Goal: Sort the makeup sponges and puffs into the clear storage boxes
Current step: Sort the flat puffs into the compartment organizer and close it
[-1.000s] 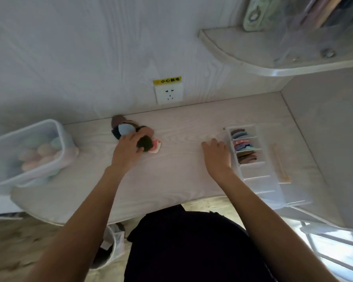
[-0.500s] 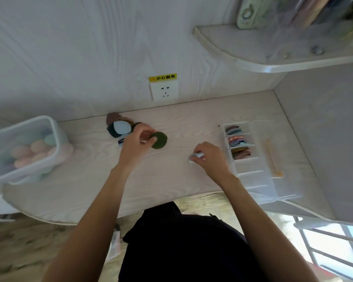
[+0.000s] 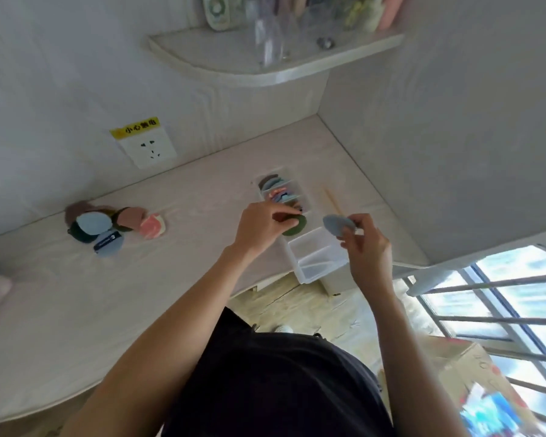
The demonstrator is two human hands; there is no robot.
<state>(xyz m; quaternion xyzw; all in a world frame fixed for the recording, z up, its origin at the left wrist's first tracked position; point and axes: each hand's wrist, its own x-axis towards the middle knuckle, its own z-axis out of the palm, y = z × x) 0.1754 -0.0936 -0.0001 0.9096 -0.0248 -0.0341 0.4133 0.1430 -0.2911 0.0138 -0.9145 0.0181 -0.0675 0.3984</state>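
Both of your hands have travelled from the middle of the surface to the divided clear box near its right front edge. Your left hand now grips the dark green puff with curled fingers, just over the middle compartments of the box. Your right hand pinches a grey-blue puff between thumb and fingertips, held in the air beside the right wall of the box.

Compartments at the back already hold puffs standing on edge, while the ones toward the front look empty. Turn the green puff upright and slide it down along a divider, so it stands like the others and does not lie flat over two cells. I think it is better to place one puff first, then the other, because both hands crowd the same narrow box.

Take care with the front end of the box: it seems to reach the surface edge, so a hard push could tip it off. A thin stick lies just right of the box. To the left, the pile of loose puffs waits near the back wall, with open room between pile and box.
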